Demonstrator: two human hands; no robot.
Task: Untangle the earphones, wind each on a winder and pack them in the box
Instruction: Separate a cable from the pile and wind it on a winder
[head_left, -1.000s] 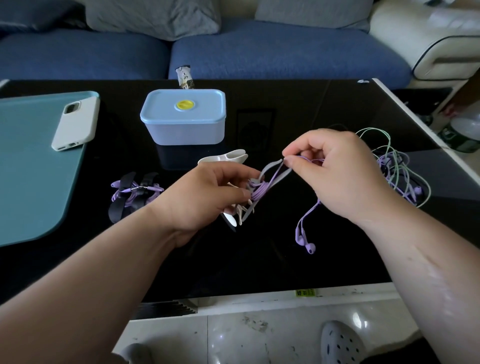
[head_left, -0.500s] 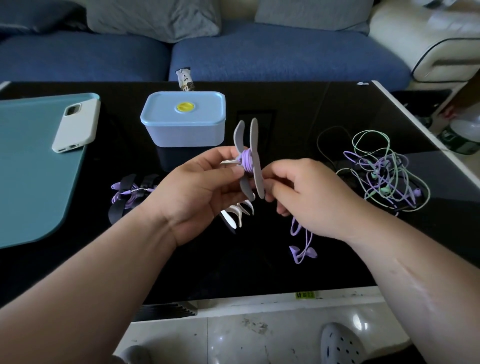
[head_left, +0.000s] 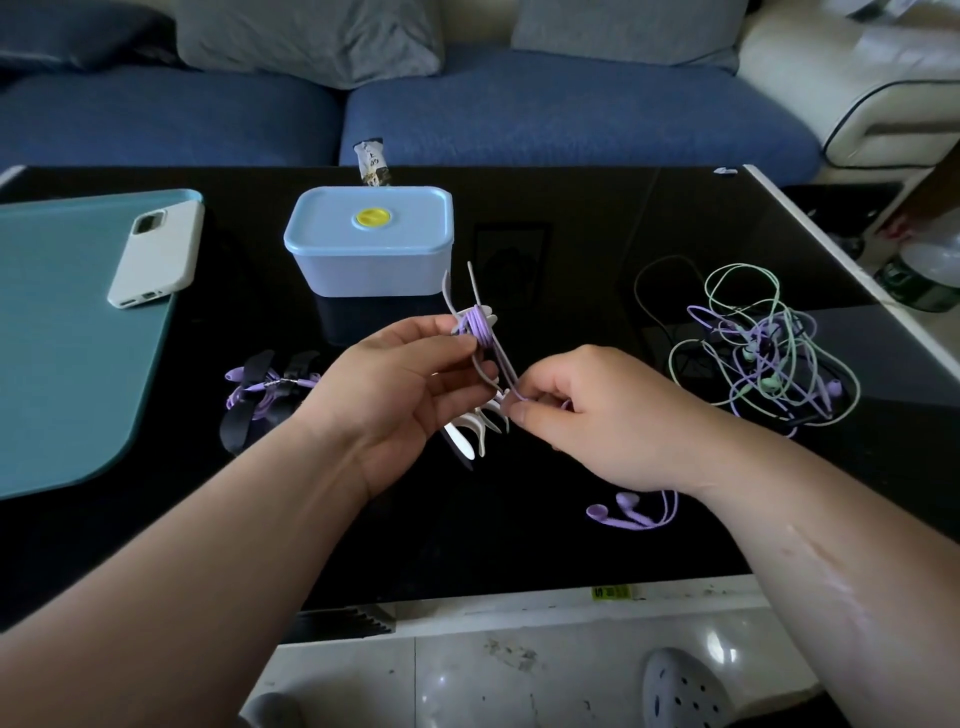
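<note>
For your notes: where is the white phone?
Head view, far left: the white phone lies on the teal mat, left of the blue box.

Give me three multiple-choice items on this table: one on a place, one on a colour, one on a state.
1. The white smartphone lies: A on the blue sofa; B on the teal mat; C on the floor.
2. The thin earphone cable wound on the grey forked winder in the left hand is: A green; B black; C purple.
3. The pale blue plastic box is: A lidded; B open; C tipped over.
Answers: 1 B, its case rests on the mat. 2 C, purple turns wrap the winder's middle. 3 A, the lid with the yellow plug sits on top.
</note>
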